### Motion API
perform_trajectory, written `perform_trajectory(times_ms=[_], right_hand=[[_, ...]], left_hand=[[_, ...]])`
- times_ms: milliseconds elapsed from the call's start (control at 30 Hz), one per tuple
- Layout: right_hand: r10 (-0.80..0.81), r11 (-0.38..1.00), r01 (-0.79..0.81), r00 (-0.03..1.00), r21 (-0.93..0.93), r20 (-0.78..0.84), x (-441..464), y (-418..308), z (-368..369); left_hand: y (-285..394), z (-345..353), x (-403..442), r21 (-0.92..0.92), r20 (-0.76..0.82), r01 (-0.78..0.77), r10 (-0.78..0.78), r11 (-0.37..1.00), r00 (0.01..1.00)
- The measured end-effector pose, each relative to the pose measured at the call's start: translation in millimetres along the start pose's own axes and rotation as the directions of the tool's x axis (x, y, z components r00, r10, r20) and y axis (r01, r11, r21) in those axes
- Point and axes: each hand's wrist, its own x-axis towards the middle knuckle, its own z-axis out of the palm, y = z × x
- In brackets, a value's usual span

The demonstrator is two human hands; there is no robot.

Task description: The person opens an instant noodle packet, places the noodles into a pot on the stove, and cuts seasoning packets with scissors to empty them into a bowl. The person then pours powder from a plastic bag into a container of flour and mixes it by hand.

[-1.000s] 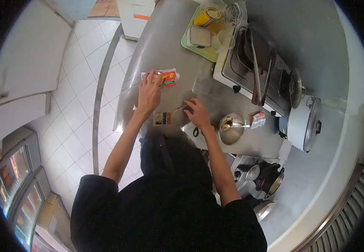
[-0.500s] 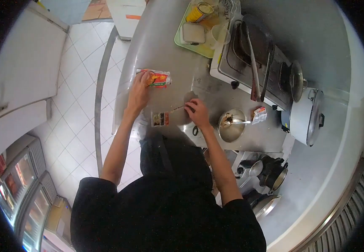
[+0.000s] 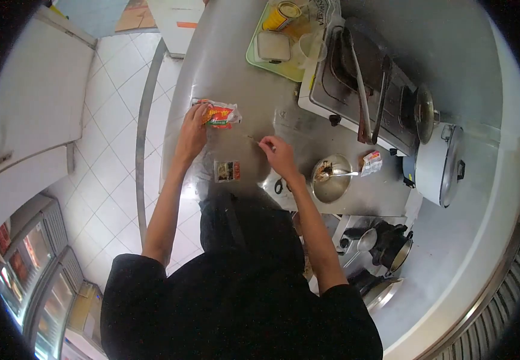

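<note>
My left hand (image 3: 192, 135) grips one end of a red and white food packet (image 3: 221, 114) on the steel counter. To its right, my right hand (image 3: 279, 157) pinches a thin strip (image 3: 252, 139), too small to make out clearly. A small sachet pack (image 3: 228, 171) with dark and red sections lies nearer my body. Close to my right forearm is a black loop handle (image 3: 278, 186), perhaps of scissors. A metal bowl (image 3: 332, 195) holds brownish contents and a spoon (image 3: 342, 174). Beside the bowl lies another red and white packet (image 3: 371, 162).
A gas stove (image 3: 326, 111) stands at the right, with tongs (image 3: 362, 90) across its top. A large lidded pot (image 3: 437, 165) is beyond it. A green tray (image 3: 290, 73) at the back holds a yellow can (image 3: 281, 16) and containers. Pans (image 3: 392, 255) sit below the counter.
My left hand and the packet under it have shifted slightly left. My right hand has moved a little up, carrying the thin strip away from above the sachet pack.
</note>
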Motion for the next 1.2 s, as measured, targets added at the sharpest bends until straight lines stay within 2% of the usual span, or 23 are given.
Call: perform_trajectory(times_ms=[67,200,267,400,467,500,567,600,667,700,767,800,867,900,933,967,1000,1033,1067,1100,1133,1167,1200], right_hand=[[-0.102,0.977,0.092,0.994,-0.191,-0.042,11.2,-24.4,-4.0],[-0.179,0.952,0.156,0.982,-0.263,-0.062,41.2,-44.5,10.6],[-0.241,0.894,0.195,0.969,-0.403,-0.064,56.3,-46.7,24.4],[-0.3,0.924,0.277,0.952,-0.263,-0.052,64.0,-59.3,38.5],[-0.206,0.978,0.21,0.952,-0.007,-0.225,49.4,-67.5,36.2],[-0.205,0.978,0.209,0.956,-0.004,-0.212,36.9,-65.3,36.1],[-0.052,0.999,0.05,0.992,-0.013,-0.114,6.4,-51.0,39.7],[-0.052,0.999,0.051,0.993,-0.014,-0.108,-8.6,-44.9,46.6],[-0.265,0.938,0.262,0.964,-0.228,0.019,-34.2,-31.9,60.7],[-0.265,0.937,0.263,0.964,-0.228,0.025,-37.1,-25.3,66.9],[-0.269,0.908,0.268,0.962,-0.322,0.041,-41.1,-19.1,78.7],[-0.27,0.91,0.269,0.962,-0.317,0.04,-39.9,-15.8,80.9],[0.03,0.995,-0.017,0.992,-0.101,0.126,-33.3,-7.9,79.9],[0.028,0.995,-0.017,0.993,-0.103,0.112,-32.7,-3.9,80.2],[0.154,0.973,-0.173,0.979,0.15,0.135,-30.9,3.0,81.6],[0.263,0.865,-0.319,0.945,0.386,0.193,-30.3,1.7,79.6],[0.262,0.867,-0.316,0.947,0.384,0.188,-34.2,0.3,78.5],[0.182,0.917,-0.181,0.983,0.354,0.03,-40.6,-14.1,74.1],[0.087,0.951,-0.045,0.988,0.305,-0.126,-46.3,-31.3,68.3],[0.081,0.951,-0.036,0.987,0.307,-0.136,-50.8,-47.6,59.3],[-0.266,0.962,0.271,0.954,0.019,-0.143,-55.0,-63.5,46.4],[-0.569,0.799,0.537,0.821,-0.269,-0.051,-58.4,-70.0,36.4],[-0.572,0.796,0.532,0.817,-0.289,-0.07,-62.7,-60.8,37.6]], left_hand=[[4.6,-2.1,-0.2,-0.033,-0.004,0.004,-0.004,0.999,1.0],[9.4,-2.8,1.2,0.032,0.024,0.029,-0.03,0.999,0.999],[6.6,0.4,-0.5,-0.002,0.017,-0.003,0.003,1.0,1.0],[13.0,-5.3,-2.0,0.005,0.051,-0.072,0.072,0.997,0.996],[29.0,-23.8,-3.7,-0.026,0.01,0.0,0.0,1.0,1.0],[30.7,-31.5,-11.7,-0.023,0.008,0.013,-0.013,1.0,1.0],[31.6,-47.0,-31.6,0.104,-0.078,0.116,-0.108,0.988,0.991],[27.6,-45.2,-44.1,0.105,-0.081,0.121,-0.113,0.987,0.99],[23.8,-35.0,-71.7,-0.022,0.308,0.347,-0.323,0.938,0.895],[29.0,-30.3,-82.8,-0.022,0.306,0.352,-0.328,0.936,0.894],[53.5,-21.6,-90.7,0.252,0.366,0.013,-0.108,0.968,0.924],[52.9,-16.6,-95.3,0.257,0.368,0.012,-0.109,0.966,0.924],[46.1,0.8,-104.0,0.247,0.393,0.104,-0.197,0.963,0.898],[43.6,7.8,-103.0,0.185,0.37,0.156,-0.216,0.97,0.904],[37.8,18.3,-103.6,0.179,0.368,0.143,-0.201,0.973,0.908],[32.5,29.2,-106.8,-0.048,0.355,0.406,-0.365,0.912,0.861],[26.9,37.8,-112.4,-0.268,0.383,0.623,-0.512,0.735,0.769],[37.3,33.8,-107.2,-0.27,0.38,0.619,-0.509,0.737,0.772],[56.7,23.5,-97.2,-0.408,0.407,0.704,-0.574,0.581,0.71],[68.1,17.0,-91.5,-0.525,0.45,0.751,-0.619,0.4,0.644],[65.6,17.9,-92.8,-0.526,0.451,0.743,-0.605,0.413,0.656],[61.3,20.8,-93.8,-0.576,0.479,0.744,-0.598,0.338,0.643],[58.9,25.6,-95.7,-0.619,0.511,0.742,-0.586,0.257,0.629]])
